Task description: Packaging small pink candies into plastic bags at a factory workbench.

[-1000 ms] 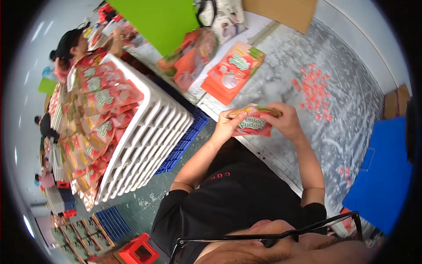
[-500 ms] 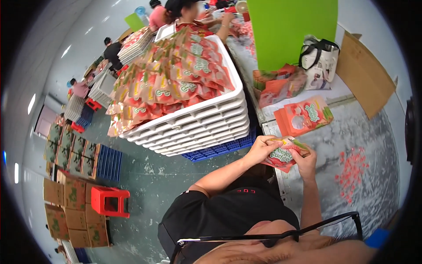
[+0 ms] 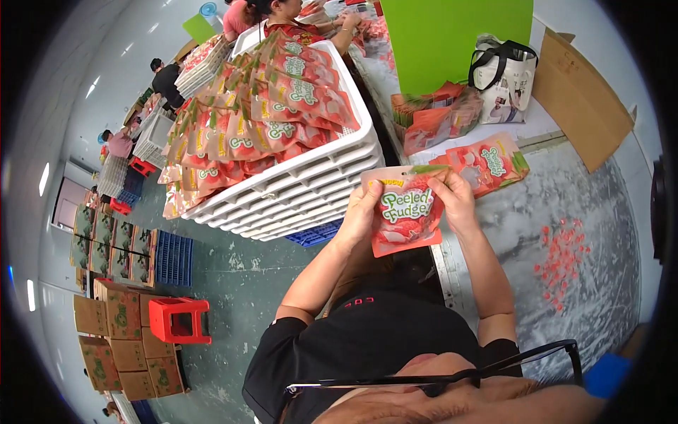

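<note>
A red and beige candy pouch [image 3: 406, 225] hangs upright between my hands, its printed front turned up to the camera. My left hand [image 3: 363, 212] pinches its left side near the top, and my right hand [image 3: 455, 201] grips the upper right corner. Just beyond my right hand, a few flat pouches [image 3: 494, 164] of the same kind lie on the metal table [image 3: 494, 283]. To the right of that hand, small red and pink wrapped candies [image 3: 561, 254] are scattered over the tabletop.
At the left, stacked white crates [image 3: 296, 166] hold a heap of filled pouches [image 3: 272, 106]. Behind the table stand a green panel [image 3: 459, 42], a tote bag [image 3: 503, 85] and cardboard [image 3: 583, 99]. A red stool [image 3: 180, 319] is on the floor; a co-worker [image 3: 289, 21] works farther back.
Both hands have moved left and up with the pouch, straightening it from a bunched shape so its front faces the camera. My head view has shifted slightly.
</note>
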Motion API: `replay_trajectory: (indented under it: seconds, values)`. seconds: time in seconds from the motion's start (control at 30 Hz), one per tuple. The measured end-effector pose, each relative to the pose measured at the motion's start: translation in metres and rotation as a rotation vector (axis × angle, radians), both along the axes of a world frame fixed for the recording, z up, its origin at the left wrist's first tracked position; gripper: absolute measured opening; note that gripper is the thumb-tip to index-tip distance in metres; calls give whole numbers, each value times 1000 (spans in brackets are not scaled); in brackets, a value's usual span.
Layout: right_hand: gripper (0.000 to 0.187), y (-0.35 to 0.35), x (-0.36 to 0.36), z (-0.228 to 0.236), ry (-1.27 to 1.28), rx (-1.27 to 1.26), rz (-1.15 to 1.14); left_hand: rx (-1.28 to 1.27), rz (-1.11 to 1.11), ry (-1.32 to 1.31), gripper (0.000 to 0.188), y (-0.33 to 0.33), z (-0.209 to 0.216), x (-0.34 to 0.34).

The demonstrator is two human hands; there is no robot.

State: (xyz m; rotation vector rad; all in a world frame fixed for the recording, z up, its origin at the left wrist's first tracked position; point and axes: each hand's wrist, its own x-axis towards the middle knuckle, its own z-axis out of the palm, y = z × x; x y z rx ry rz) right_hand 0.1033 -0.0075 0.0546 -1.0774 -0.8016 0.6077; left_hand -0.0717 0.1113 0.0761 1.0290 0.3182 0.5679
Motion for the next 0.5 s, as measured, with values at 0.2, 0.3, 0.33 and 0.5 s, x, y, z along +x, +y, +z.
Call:
replay_trajectory:
  seconds: [0.2, 0.3, 0.33, 0.5]
  values:
    - [19, 62, 19, 30, 65, 14, 69, 190, 172, -31, 49, 32, 23, 18]
    - [24, 120, 22, 78, 10, 144, -75, 340, 298, -144, 47, 46, 56, 36]
    - [25, 138, 29, 93, -159, 158, -150, 359, 327, -158, 47, 53, 67, 42]
    - [24, 249, 49, 167, -342, 287, -126, 389, 501, -365, 54, 118, 114, 75]
